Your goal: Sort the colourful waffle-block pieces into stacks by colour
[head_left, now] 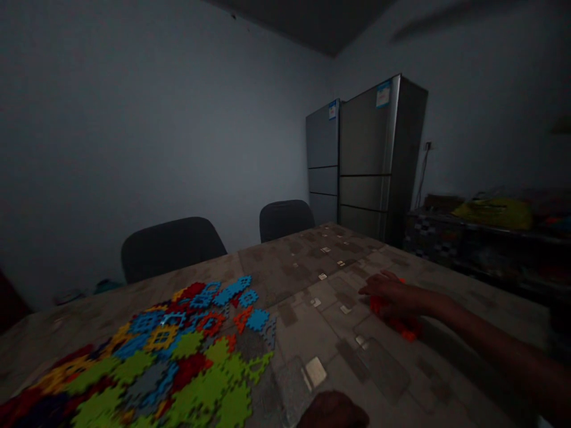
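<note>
Over on the right of the table, my right hand [390, 294] lies palm down, its fingers curved over red-orange plastic pieces [407, 328] that show below and around it. Their exact shape is partly covered by the hand. At the bottom edge, my left hand [333, 410] shows only as a dark rounded back; its fingers are out of sight. To the left spreads a large heap of toothed interlocking plastic building pieces [203, 389] in green, blue, yellow, red and grey. A blue piece [257, 320] lies at the heap's right side.
The table [307, 321] has a stone-patterned cover. Two dark chairs [173, 246] stand along its far side. Grey refrigerators [366, 142] fill the back corner. At the right, a yellow bag [495, 213] rests on a low shelf unit by the wall.
</note>
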A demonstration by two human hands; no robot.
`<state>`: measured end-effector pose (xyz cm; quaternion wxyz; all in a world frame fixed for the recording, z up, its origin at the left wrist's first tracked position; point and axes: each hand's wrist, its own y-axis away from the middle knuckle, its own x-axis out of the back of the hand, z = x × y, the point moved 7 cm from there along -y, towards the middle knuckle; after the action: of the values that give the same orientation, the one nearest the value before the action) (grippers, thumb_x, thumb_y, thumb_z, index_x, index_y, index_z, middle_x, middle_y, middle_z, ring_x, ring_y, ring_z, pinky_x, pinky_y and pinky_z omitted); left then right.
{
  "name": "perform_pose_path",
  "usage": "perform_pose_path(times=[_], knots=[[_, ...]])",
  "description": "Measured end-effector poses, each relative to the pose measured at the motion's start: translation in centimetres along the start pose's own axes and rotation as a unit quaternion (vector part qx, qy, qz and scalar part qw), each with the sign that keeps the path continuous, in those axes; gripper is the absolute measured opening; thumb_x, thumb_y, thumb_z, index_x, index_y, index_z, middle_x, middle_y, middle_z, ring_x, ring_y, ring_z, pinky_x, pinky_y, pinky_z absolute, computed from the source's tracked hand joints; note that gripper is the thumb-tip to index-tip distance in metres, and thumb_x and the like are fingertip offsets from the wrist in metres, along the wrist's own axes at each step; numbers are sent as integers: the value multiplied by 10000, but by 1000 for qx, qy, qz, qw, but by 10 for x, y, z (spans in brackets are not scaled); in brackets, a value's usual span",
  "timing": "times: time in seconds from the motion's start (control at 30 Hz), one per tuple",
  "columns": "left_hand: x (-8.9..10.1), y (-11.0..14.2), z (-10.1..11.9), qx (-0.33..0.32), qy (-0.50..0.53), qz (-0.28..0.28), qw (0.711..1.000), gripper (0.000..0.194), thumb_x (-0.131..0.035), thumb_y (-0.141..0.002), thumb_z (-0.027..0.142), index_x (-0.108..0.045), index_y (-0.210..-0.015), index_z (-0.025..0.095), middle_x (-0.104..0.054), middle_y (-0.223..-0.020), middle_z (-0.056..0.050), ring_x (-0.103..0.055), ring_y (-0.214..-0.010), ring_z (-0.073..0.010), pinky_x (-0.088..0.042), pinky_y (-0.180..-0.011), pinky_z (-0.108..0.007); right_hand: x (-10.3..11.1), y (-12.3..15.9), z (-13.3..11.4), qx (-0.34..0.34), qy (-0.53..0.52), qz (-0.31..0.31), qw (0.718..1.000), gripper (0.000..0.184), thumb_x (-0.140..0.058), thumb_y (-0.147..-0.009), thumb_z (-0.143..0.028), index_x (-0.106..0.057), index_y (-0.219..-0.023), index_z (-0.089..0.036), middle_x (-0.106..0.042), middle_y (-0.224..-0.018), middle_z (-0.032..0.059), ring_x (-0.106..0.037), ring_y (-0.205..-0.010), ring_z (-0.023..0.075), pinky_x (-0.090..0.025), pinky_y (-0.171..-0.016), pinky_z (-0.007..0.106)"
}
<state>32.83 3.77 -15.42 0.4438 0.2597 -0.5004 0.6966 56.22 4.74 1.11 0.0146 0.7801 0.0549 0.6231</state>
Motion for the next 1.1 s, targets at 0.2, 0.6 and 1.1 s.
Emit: perform_pose_path(times=[0.2, 0.6, 1.1], knots=[[4, -5, 5, -14, -14, 23, 1000, 291, -661, -981, 506, -725, -858, 250, -714, -701, -9, -677, -627, -160, -490, -564, -228, 41, 26, 44, -24, 1, 50, 998, 683, -520, -923, -499, -558, -1533, -194, -543, -1576, 165, -495, -1449, 365, -375, -1203, 528], [25, -11, 18, -23, -29, 25, 999, 295, -621, -1027, 483, -729, -869, 258, -700, -700, 2, -653, -632, -146, -486, -577, -221, 15, 21, 94, -46, 85, 34, 995, 861, -777, -589, -258, -650, -1440, -237, -614, -1514, 174, -520, -1416, 456, -390, -1163, 610], [26, -8, 17, -41, -16, 9, 999, 303, -619, -1037, 496, -727, -897, 249, -730, -762, 8, -665, -686, -132, -505, -653, -219, 10, 5, 80, -25, 120, 6, 992, 746, -699, -652, -173, -686, -1395, -247, -751, -1277, 144, -661, -1216, 386, -465, -1064, 516]])
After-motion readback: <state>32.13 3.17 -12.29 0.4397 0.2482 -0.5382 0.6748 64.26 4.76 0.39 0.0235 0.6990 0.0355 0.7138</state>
